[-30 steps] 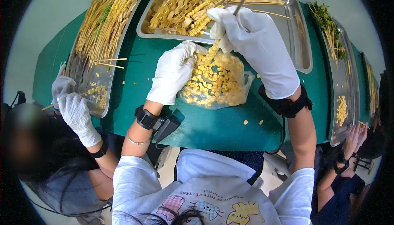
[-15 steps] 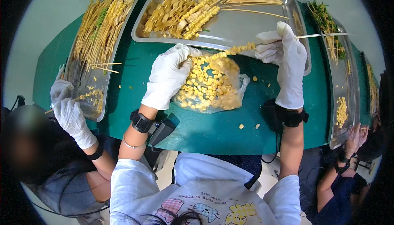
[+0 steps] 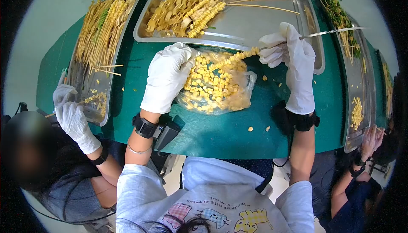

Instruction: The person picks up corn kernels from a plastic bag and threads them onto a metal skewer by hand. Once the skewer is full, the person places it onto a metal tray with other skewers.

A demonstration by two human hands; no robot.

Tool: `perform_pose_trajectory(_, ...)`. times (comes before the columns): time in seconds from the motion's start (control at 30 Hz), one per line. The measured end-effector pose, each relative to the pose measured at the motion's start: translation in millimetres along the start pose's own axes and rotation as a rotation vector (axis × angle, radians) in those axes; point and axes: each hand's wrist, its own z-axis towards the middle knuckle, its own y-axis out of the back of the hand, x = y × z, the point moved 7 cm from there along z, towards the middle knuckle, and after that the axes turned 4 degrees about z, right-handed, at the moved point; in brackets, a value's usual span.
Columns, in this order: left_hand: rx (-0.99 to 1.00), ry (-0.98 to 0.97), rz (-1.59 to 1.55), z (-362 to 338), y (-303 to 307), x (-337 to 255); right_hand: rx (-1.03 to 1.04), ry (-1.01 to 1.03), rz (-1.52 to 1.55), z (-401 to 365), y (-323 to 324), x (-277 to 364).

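Threading corn seems step in hand. Our right hand: fingers pinching metal skewer, its kernel-strung length slanting over plastic bag of loose kernels on worktop. Our left hand curled at bag's side; can't tell what fingers pinch. Next move calls for steady skewer, kernel squared to tip.

Green tabletop, metal trays, corn bag, kernels
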Motion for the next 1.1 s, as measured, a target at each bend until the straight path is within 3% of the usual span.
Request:
perform_pose_trajectory(0.33,0.028,-0.124,-0.167,8,5,-22,-0.057,0.02,-0.033,-3,0,5)
perform_pose_trajectory(0.43,-0.077,-0.157,-0.139,5,12,-25,-0.119,0.031,-0.016,1,19,4)
perform_pose_trajectory(0.53,-0.038,-0.191,-0.124,5,12,-30,-0.194,0.068,-0.072,-1,30,7)
perform_pose_trajectory(0.77,0.329,-0.209,-0.119,-7,-14,-42,-0.233,0.156,-0.082,-22,16,29)
perform_pose_trajectory(1.0,0.37,-0.307,-0.132,-12,-27,-46,-0.18,0.188,-0.085,-22,23,24)
perform_pose_trajectory(1.1,0.358,-0.338,-0.108,-14,-31,-52,-0.269,0.259,-0.045,-24,28,30)
